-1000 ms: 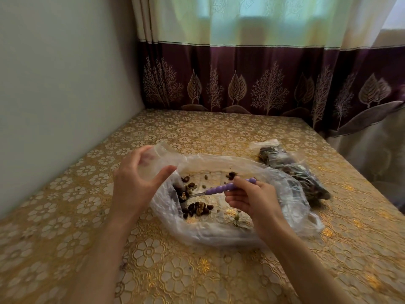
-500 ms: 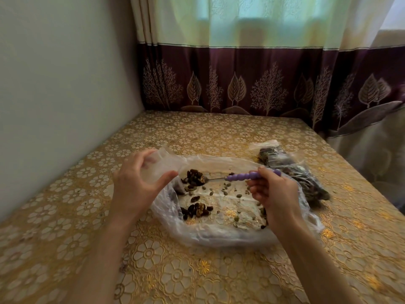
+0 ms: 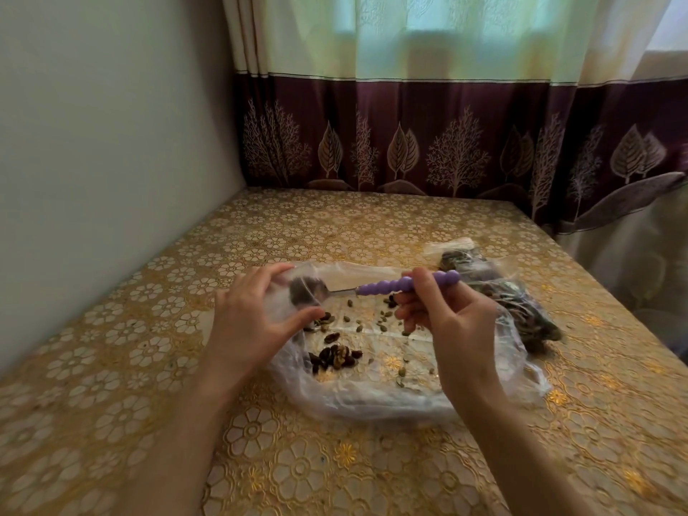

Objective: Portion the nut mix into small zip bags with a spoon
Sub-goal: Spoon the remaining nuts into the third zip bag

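Gold vinyl cloth (image 3: pixel 290 232), embossed with flowers, covers the table and runs bare toward twelve o'clock up to the curtain (image 3: pixel 446 135), and toward nine up to a plain wall (image 3: pixel 93 124); the table's right edge drops off at three o'clock. Crinkled clear plastic makes up the big bag (image 3: pixel 372 400), which lies flat at centre with nuts (image 3: pixel 335 357) heaped dark at its seven o'clock side and green seeds scattered across the middle. At its ten o'clock rim the left hand (image 3: pixel 253 322) pinches a small bag (image 3: pixel 294 288) between thumb and curled fingers, holding its mouth toward the spoon (image 3: pixel 391 286). That spoon has a beaded purple handle and a metal bowl; the bowl sits inside the small bag, blurred behind film, so its load cannot be made out. Thumb and bent fingers of the right hand (image 3: pixel 454 322) grip the handle, the shaft level and pointing to nine o'clock. At two o'clock, touching the big bag, a filled bag (image 3: pixel 521 303) lies on its side, partly hidden by the handle and right hand, its contents dark and indistinct.
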Action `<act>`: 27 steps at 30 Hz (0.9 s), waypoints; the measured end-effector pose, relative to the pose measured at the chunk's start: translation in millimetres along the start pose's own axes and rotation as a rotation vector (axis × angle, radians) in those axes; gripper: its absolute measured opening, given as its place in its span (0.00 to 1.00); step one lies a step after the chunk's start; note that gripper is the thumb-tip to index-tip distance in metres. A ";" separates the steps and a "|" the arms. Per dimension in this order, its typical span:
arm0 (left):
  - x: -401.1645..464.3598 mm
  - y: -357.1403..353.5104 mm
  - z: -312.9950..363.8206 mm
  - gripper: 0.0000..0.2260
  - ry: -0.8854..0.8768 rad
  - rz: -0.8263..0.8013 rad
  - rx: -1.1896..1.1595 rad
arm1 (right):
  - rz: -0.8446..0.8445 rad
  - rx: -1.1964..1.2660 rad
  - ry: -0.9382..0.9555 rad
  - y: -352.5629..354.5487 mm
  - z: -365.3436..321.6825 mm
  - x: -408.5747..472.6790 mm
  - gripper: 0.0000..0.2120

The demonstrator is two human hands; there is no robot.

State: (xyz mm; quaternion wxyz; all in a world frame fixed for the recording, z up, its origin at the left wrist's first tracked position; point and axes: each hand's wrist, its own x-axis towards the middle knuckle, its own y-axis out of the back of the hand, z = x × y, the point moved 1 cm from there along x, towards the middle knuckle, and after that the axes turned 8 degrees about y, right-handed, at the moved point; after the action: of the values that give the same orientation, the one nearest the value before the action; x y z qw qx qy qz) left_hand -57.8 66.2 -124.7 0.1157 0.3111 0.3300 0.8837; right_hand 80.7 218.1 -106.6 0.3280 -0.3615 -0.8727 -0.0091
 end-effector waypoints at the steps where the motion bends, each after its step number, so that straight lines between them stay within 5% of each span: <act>1: 0.1 0.3 0.2 0.37 0.006 -0.004 -0.018 | -0.038 0.006 0.026 -2.3 -0.7 -1.6 0.08; 10: -1.8 4.9 4.5 0.36 0.008 0.021 -0.157 | -0.172 0.060 0.058 -3.9 4.9 -4.3 0.10; 17: 0.0 5.6 0.1 0.34 -0.002 0.057 -0.138 | 0.064 0.103 0.022 11.9 4.5 7.6 0.10; 21: 0.0 7.5 -1.9 0.34 0.018 0.063 -0.173 | 0.177 -0.077 0.072 26.2 5.0 14.3 0.12; 27: 0.6 9.3 -3.0 0.33 0.035 0.083 -0.212 | 0.094 -0.396 0.081 32.2 15.2 16.3 0.15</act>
State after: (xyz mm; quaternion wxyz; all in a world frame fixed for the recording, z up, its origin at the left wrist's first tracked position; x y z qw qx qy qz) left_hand -60.2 57.9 -120.0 0.1055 0.2951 0.2236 0.9229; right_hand 84.0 255.9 -116.1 0.2852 -0.4586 -0.8222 -0.1797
